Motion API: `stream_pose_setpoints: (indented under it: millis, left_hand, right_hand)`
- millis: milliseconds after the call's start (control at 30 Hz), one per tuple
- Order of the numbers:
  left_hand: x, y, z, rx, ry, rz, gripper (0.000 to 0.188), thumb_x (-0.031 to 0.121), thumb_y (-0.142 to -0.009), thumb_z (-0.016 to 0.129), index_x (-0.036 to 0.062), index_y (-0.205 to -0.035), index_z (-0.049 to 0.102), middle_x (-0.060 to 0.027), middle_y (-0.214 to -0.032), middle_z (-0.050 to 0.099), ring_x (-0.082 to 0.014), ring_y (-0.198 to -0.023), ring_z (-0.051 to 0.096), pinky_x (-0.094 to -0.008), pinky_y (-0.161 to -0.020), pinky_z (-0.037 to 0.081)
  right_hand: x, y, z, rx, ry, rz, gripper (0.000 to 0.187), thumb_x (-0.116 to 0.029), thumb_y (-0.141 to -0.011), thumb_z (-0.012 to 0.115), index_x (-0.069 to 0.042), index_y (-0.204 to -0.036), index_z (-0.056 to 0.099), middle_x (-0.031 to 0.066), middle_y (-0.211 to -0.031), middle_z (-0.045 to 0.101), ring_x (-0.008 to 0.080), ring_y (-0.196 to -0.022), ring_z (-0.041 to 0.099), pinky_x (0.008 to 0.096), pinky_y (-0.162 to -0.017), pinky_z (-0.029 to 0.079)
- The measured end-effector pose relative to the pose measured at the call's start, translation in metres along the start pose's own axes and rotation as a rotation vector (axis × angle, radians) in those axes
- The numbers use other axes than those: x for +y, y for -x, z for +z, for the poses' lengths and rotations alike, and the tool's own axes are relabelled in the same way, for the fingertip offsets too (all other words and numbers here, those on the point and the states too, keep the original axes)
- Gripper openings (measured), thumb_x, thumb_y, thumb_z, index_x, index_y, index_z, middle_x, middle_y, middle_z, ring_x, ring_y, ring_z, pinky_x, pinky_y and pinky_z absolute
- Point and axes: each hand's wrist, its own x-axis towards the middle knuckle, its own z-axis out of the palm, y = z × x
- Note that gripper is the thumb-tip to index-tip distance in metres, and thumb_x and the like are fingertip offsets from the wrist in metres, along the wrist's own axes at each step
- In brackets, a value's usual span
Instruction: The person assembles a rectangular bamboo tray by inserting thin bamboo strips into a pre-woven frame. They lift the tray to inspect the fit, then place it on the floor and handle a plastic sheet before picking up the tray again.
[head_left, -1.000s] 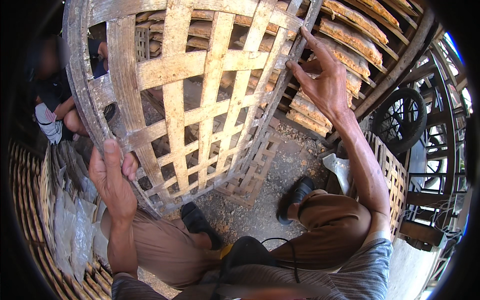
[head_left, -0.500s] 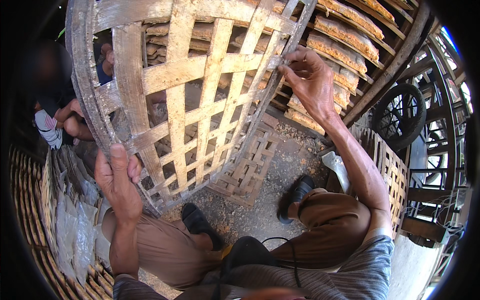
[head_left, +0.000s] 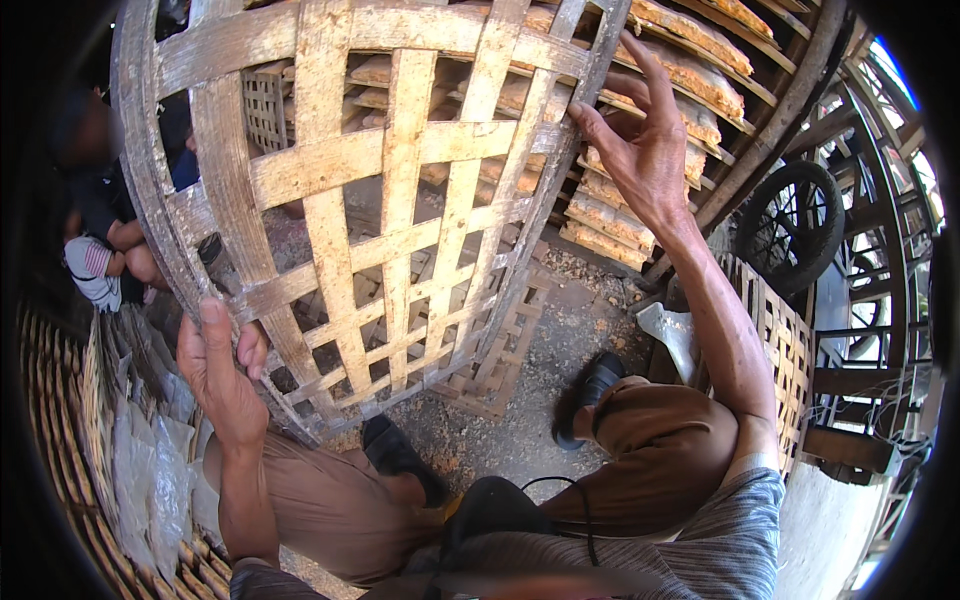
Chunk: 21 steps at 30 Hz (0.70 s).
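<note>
**Left hand clamped on the rack, right hand loose at the far rim**

So the whole thing hinges on that right rim. The rack (head_left: 396, 235), a big slatted lattice, stands tilted in front of the person, its top end cut off by the frame and its long axis looking roughly up-down, leaning a bit sideways. Left hand (head_left: 228, 385) is pinched around the lower left rim, thumb on top, fingers curled behind. Right hand (head_left: 648, 155) is up by the opposite rim: thumb and fingers spread apart, rack just left of them. Thumb tip's right at the edge, can't tell if it's actually touching. Slabs (head_left: 612, 205) are stacked beyond that hand, btw.
</note>
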Motion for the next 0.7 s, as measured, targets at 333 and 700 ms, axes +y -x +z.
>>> stream_pose_setpoints:
  millis: [333, 700]
  left_hand:
    - [0.002, 0.008, 0.009, -0.073, -0.071, 0.059, 0.028, 0.031, -0.112, 0.049, 0.0046, -0.115, 0.057, 0.0026, -0.084, 0.050, -0.0054, -0.066, 0.041, -0.0195, -0.052, 0.032]
    - [0.005, 0.000, 0.008, -0.009, -0.041, 0.022, 0.031, 0.034, -0.112, 0.050, 0.0035, -0.114, 0.058, 0.0026, -0.084, 0.050, -0.0051, -0.066, 0.040, -0.0200, -0.051, 0.031]
  right_hand:
    - [0.000, 0.001, -0.014, -0.113, 0.311, -0.033, 0.057, -0.017, -0.090, 0.080, -0.005, -0.142, 0.060, 0.0182, -0.105, 0.076, 0.0246, -0.081, 0.078, 0.0359, -0.071, 0.066]
    - [-0.002, 0.008, 0.000, -0.165, 0.193, 0.004, 0.024, -0.013, -0.090, 0.080, -0.006, -0.113, 0.078, 0.0194, -0.119, 0.073, 0.0255, -0.096, 0.078, 0.0364, -0.079, 0.067]
